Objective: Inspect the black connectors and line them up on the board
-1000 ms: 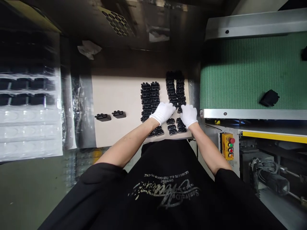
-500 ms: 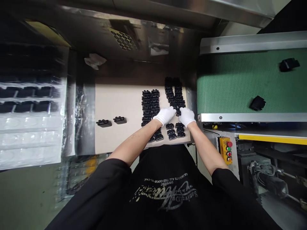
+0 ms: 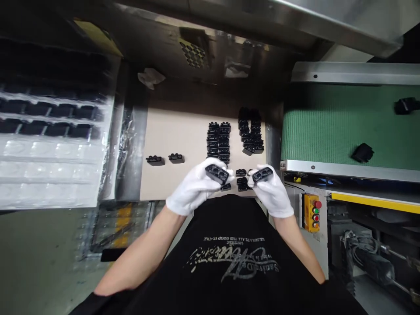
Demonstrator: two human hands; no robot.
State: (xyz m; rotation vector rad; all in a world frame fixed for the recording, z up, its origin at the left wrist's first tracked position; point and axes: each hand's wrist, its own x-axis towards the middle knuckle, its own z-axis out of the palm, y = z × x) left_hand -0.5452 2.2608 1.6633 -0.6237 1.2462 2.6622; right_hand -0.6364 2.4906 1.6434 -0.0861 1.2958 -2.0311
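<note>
White gloves cover both hands, raised over the front edge of the beige board (image 3: 160, 181). My left hand (image 3: 197, 186) grips a black part (image 3: 217, 174), its hollowed face showing. A similar black part (image 3: 262, 175) is held between the fingers of my right hand (image 3: 272, 190). Beyond the hands, black parts stand in a double row (image 3: 218, 141) at the middle of the board and in a second cluster (image 3: 251, 131) to its right. A few more (image 3: 242, 180) sit between my hands. Two separate parts (image 3: 155, 160) (image 3: 176, 158) lie on the left.
On the right runs a green conveyor belt (image 3: 321, 127) carrying two black pieces (image 3: 362, 152) (image 3: 406, 105). Below it is a yellow button box (image 3: 311, 213). A clear tray (image 3: 49, 170) partly filled with black pieces stands left. Crumpled white material (image 3: 151, 78) lies behind the board.
Both hands have drawn back toward the body from the right cluster and moved apart. Each now holds up a black part. The camera view has shifted a little.
</note>
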